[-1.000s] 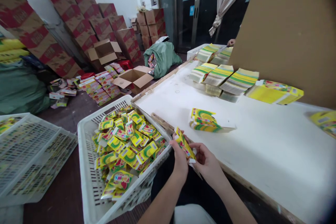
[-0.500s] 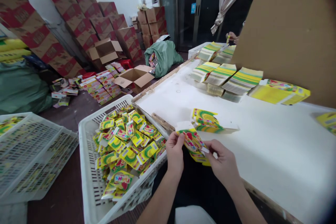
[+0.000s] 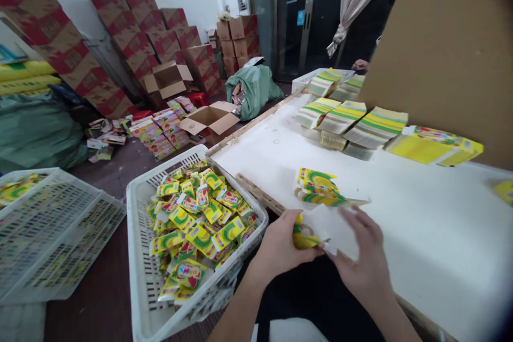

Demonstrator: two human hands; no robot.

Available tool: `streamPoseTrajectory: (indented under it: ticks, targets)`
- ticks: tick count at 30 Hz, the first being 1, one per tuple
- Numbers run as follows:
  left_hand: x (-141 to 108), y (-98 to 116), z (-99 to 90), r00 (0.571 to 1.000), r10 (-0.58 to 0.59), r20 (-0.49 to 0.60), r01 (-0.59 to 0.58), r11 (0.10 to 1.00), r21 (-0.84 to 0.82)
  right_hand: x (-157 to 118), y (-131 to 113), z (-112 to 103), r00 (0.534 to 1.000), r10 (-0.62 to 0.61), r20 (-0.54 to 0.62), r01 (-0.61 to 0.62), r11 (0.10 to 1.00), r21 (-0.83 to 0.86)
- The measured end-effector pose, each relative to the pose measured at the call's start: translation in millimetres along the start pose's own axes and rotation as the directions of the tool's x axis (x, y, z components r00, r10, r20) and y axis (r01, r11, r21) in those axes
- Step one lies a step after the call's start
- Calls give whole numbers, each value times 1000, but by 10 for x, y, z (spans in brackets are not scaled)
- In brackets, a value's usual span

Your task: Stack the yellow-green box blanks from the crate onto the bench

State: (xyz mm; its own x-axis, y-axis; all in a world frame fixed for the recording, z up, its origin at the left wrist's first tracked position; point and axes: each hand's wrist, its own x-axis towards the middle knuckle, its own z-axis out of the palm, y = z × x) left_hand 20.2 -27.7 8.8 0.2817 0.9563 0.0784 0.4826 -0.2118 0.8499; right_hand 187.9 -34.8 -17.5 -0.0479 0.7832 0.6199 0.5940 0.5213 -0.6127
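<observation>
At the near edge of the white table, my left hand is wrapped round a small yellow and green carton. My right hand is beside the carton's white flaps, thumb at the flap near its lower end and the other fingers raised and slightly blurred. Just beyond both hands, a small pile of flat yellow cartons lies on the table. To the left stands a white basket full of small yellow packets.
Rows of stacked flat cartons run along a tall cardboard sheet. Another person's hand shows behind it. On the floor are open boxes, a green sack, more baskets and stacked brown-red boxes.
The carton, earlier held between both hands with its printed front showing, is now turned with white flaps showing. My right fingers have spread and lifted. The camera view has shifted slightly.
</observation>
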Motion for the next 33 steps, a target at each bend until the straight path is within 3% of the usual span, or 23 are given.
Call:
streamPoseTrajectory:
  ticks: [2, 4, 7, 9, 12, 16, 19, 22, 24, 25, 27, 30, 33]
  targets:
    - [-10, -15, 62, 1000, 2, -2, -2, 1000, 8, -44, 59, 78, 953, 301, -43, -281, 924, 259]
    - [-20, -12, 126, 1000, 16, 11, -16, 1000, 4, -68, 83, 166, 855, 498, 143, -498, 713, 493]
    - [-23, -17, 212, 999, 50, 1, -50, 998, 26, -73, 56, 271, 705, 562, 433, -694, 421, 584]
    - [-23, -31, 241, 997, 71, -4, -71, 997, 28, -72, 32, 309, 673, 538, 508, -729, 361, 582]
    - [-29, -50, 240, 995, 96, -12, -96, 995, -11, -89, 22, 314, 703, 493, 514, -710, 442, 548]
    - [-48, -76, 250, 992, 125, 13, -124, 988, -89, -111, -6, 224, 790, 398, 467, -589, 705, 395]
    - [-59, -92, 300, 982, 142, -122, -155, 982, -106, -77, -35, 148, 832, 340, 438, -490, 821, 293]
    - [-56, -89, 342, 900, 113, -421, -152, 987, -60, -27, -17, 158, 832, 489, 264, -555, 750, 360]
    - [-42, -77, 354, 834, 2, -552, -112, 980, -166, -17, 0, 219, 768, 626, 134, -606, 644, 467]
    - [-32, -68, 357, 821, -77, -565, -110, 951, -290, -26, -2, 258, 748, 656, 97, -605, 615, 506]
    - [-11, -49, 358, 828, -236, -509, -134, 797, -589, -75, -38, 342, 793, 603, 85, -562, 672, 482]
    - [10, -19, 343, 821, -397, -410, -210, 458, -864, -193, -138, 447, 934, 306, 184, -345, 905, 249]
    - [26, 8, 287, 807, -480, -343, -268, 220, -938, -274, -199, 504, 946, 62, 318, -103, 988, 114]
